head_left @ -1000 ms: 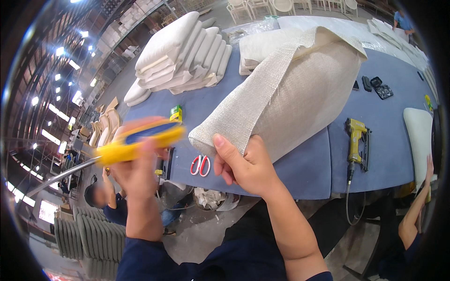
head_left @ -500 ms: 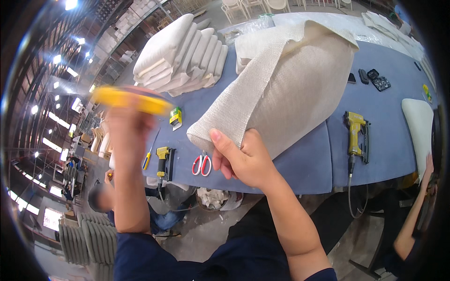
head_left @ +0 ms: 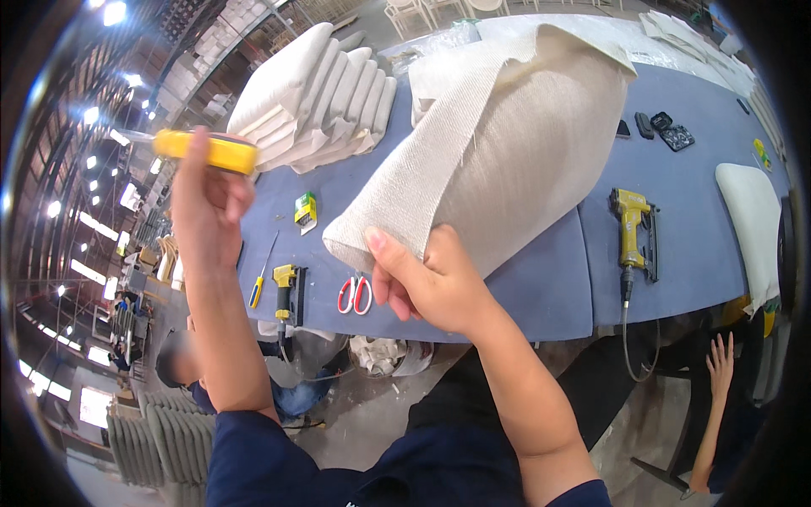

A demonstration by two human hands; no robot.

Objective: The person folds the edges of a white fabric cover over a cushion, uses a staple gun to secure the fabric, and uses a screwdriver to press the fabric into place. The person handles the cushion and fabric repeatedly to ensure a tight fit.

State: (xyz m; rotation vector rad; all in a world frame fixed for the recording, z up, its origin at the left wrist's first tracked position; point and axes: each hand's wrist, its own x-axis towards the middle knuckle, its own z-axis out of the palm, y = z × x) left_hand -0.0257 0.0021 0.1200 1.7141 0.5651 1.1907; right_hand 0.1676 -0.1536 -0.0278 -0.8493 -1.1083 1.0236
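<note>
In my raised left hand (head_left: 209, 198), closed round its handle, is a yellow-and-black screwdriver (head_left: 230, 155). Its blurred shaft points left, away from the cushion. My right hand (head_left: 431, 279) grips the near corner of a cushion (head_left: 541, 152) covered in beige woven fabric, thumb on top and fingers curled under. The cushion is held tilted above the blue-grey table (head_left: 541, 308), with a loose fabric flap folded along its upper left side. Below my right hand lie red-and-white scissors (head_left: 361, 296), partly hidden under the cushion's corner.
Left on the table are a second screwdriver (head_left: 257, 291), a staple gun (head_left: 285, 291) and a small green-yellow box (head_left: 305, 211). Stacked cushions (head_left: 312, 101) stand behind. Rightward are another staple gun (head_left: 629, 228) with a hose, a pale cushion (head_left: 748, 224) and a co-worker's hand (head_left: 721, 363).
My left hand has swung a little left with the screwdriver, which looks less blurred. My right hand keeps its hold on the cushion. The co-worker's hand at right has moved down off the pale cushion.
</note>
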